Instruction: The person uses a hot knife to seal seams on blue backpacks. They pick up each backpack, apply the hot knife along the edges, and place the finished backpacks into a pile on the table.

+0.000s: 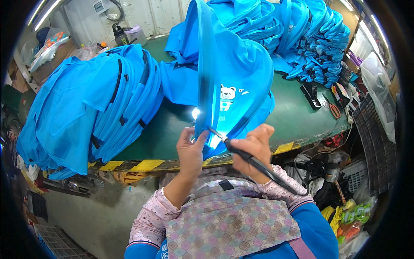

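Observation:
In front of me a blue fabric canopy [248, 56] with a printed white bear stands half folded on the green table, its wide rim upright. My left hand [191, 149] pinches the lower end of that rim between thumb and fingers. Wrapped in my right hand [255, 144] is a black corded tool [254, 162] that looks like a soldering iron. Its thin metal tip points left and meets the rim just beside my left thumb, as far as I can see. Bright white light falls on the fabric around the tip.
A stack of folded blue fabric pieces [86, 108] fills the table's left side. More blue pieces [319, 47] are heaped at the back right. A black box [310, 96] and orange-handled scissors [334, 110] lie on the right. Yellow-striped tape [148, 165] marks the front edge. A bottle [119, 35] stands behind.

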The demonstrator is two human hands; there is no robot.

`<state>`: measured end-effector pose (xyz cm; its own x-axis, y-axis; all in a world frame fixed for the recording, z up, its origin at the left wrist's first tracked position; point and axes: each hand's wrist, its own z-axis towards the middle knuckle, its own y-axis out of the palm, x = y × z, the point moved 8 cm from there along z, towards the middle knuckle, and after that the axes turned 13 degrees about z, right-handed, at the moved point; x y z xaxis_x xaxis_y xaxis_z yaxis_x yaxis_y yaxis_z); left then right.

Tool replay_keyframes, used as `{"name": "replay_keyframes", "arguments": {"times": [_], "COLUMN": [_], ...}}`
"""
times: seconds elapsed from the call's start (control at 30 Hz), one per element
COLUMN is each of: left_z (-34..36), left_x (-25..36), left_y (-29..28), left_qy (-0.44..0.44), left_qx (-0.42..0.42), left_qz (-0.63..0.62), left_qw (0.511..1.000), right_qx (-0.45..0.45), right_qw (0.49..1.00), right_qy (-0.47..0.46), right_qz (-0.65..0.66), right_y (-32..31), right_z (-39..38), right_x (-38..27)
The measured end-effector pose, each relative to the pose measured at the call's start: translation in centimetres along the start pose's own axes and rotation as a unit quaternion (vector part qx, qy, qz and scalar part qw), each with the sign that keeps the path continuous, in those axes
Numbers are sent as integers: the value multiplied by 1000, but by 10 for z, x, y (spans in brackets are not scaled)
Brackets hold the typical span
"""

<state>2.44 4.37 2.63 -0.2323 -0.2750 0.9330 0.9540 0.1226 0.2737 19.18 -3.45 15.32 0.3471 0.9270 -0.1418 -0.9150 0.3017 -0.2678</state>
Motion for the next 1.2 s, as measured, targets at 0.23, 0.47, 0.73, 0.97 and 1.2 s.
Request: {"name": "replay_keyframes", "arguments": {"times": [0.23,0.47,0.73,0.97,1.2], "left_z": [-6,-9,-13,-11,-14], "left_x": [10,20,43,76,73], "left_y": [5,10,15,19,83], "left_qy": [-17,-6,24,-14,187], "left_qx": [24,33,44,71,-145], "left_qz": [42,94,41,-52,545], "left_qw": [999,995,998,996,805], "right_qx": [-41,-39,165,359,218], "right_qw": [996,997,945,858,954], "right_qy": [-76,-56,230,368,173], "right_qz": [-36,-39,165,5,114], "right_y": [16,18,-42,-81,-26], "right_z": [-10,2,-21,-64,48], "right_x": [-12,-7,44,151,118]}}
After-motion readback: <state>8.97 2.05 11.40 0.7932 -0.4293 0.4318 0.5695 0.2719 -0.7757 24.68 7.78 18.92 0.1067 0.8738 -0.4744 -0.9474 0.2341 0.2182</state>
